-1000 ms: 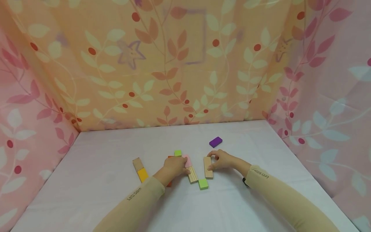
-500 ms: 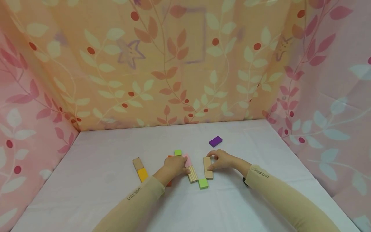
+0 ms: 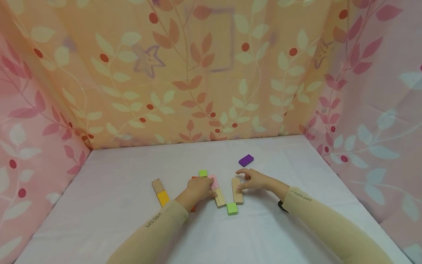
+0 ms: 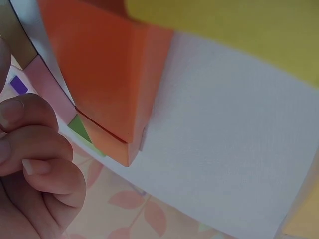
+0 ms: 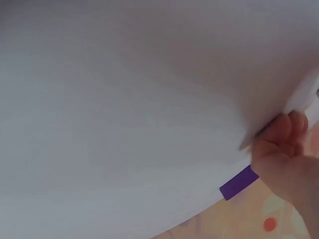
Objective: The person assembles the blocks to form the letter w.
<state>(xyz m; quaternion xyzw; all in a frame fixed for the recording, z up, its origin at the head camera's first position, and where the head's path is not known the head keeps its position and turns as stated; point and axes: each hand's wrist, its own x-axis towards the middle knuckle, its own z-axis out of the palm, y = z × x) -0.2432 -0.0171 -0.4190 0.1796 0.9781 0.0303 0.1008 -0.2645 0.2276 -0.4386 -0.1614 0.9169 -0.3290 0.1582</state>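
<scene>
My left hand (image 3: 199, 189) rests with its index finger and thumb at the left edge of a pink block (image 3: 214, 181) and the striped wooden block (image 3: 219, 198) below it. Its other fingers are curled in the left wrist view, beside an orange block (image 4: 99, 59) that the hand mostly hides from the head. My right hand (image 3: 258, 180) is spread beside a plain wooden block (image 3: 236, 192); the thumb is at its right edge and the index finger extends past its far end. A green block (image 3: 232, 209) lies between the near ends of the striped and plain blocks.
Another green block (image 3: 202, 172) lies beyond the left hand. A purple block (image 3: 246, 160) lies farther back. To the left, a wooden block (image 3: 158, 186) adjoins a yellow block (image 3: 163, 198). Floral cloth walls enclose the white-covered table (image 3: 112, 220).
My right index finger has lifted off the far end of the plain wooden block and straightened, with the hand shifting slightly right. The left hand and the blocks stay in place.
</scene>
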